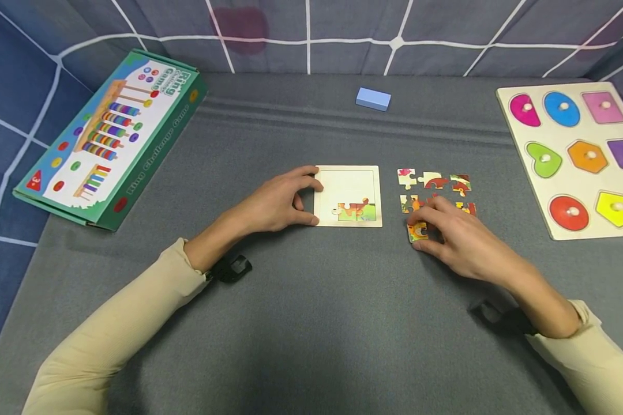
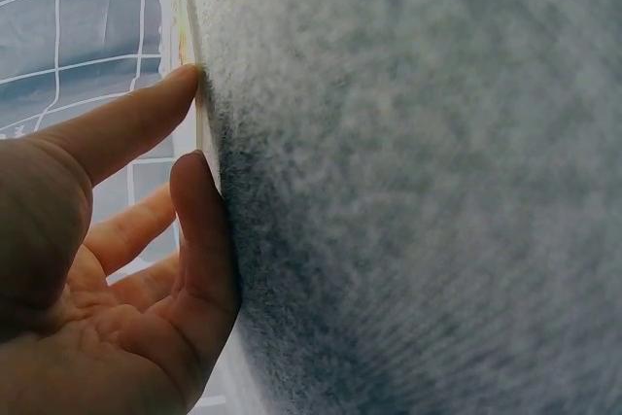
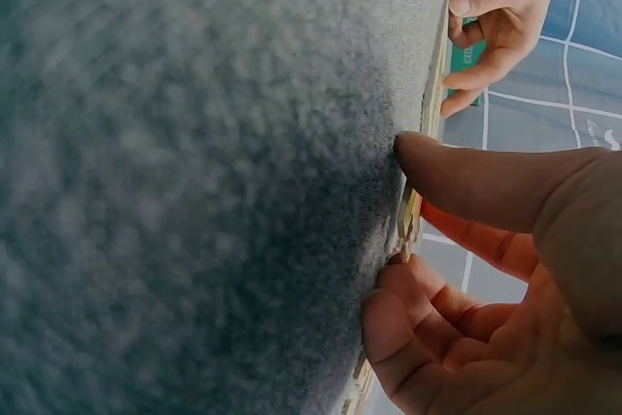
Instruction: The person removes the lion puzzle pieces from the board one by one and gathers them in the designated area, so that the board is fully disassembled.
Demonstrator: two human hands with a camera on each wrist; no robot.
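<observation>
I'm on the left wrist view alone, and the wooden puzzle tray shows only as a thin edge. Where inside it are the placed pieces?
Observer: The head view shows the placed pieces along the near side of the wooden puzzle tray, toward its right corner.
Operator: Which one is the right hand pinching?
Observer: A mostly yellow-and-orange jigsaw piece, closer to the person than the other loose pieces.
Operator: Anything farther right?
Observer: Yes, a knobbed shape puzzle board, with grey cloth between it and those pieces.
</observation>
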